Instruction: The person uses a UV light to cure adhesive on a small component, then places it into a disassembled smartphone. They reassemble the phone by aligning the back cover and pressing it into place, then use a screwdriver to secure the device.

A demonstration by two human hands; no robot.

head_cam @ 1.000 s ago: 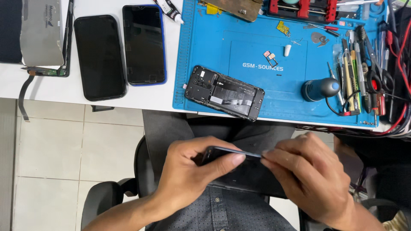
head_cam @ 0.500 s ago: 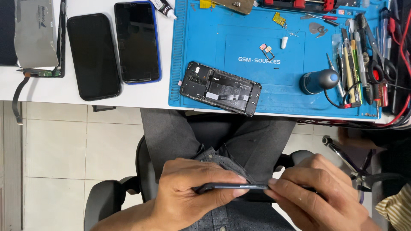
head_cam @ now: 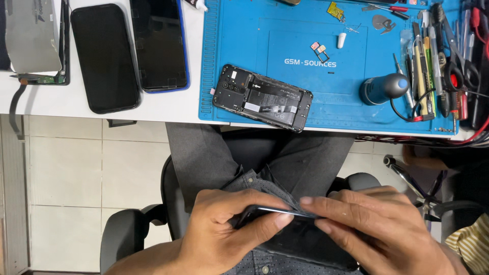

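Observation:
Over my lap, my left hand (head_cam: pixel 232 231) and my right hand (head_cam: pixel 379 229) both grip a thin dark phone back cover (head_cam: pixel 300 239), seen nearly edge-on. My left thumb and fingers pinch its left end; my right fingers press along its upper edge. On the blue work mat (head_cam: pixel 244 35) lies an opened phone body (head_cam: pixel 262 98) with its battery and board exposed, near the mat's front edge.
Two dark phones (head_cam: pixel 104 57) (head_cam: pixel 159 43) lie screen-up on the white table, left of the mat. A grey screen assembly (head_cam: pixel 33 38) sits far left. Tweezers, screwdrivers and cables (head_cam: pixel 438 56) crowd the mat's right side, beside a dark cylindrical tool (head_cam: pixel 383 87). My chair's armrests (head_cam: pixel 122 234) flank my legs.
My hands and the cover have sunk a little lower in view. The cover has tilted from showing its face to nearly edge-on. The table has shifted up in the frame.

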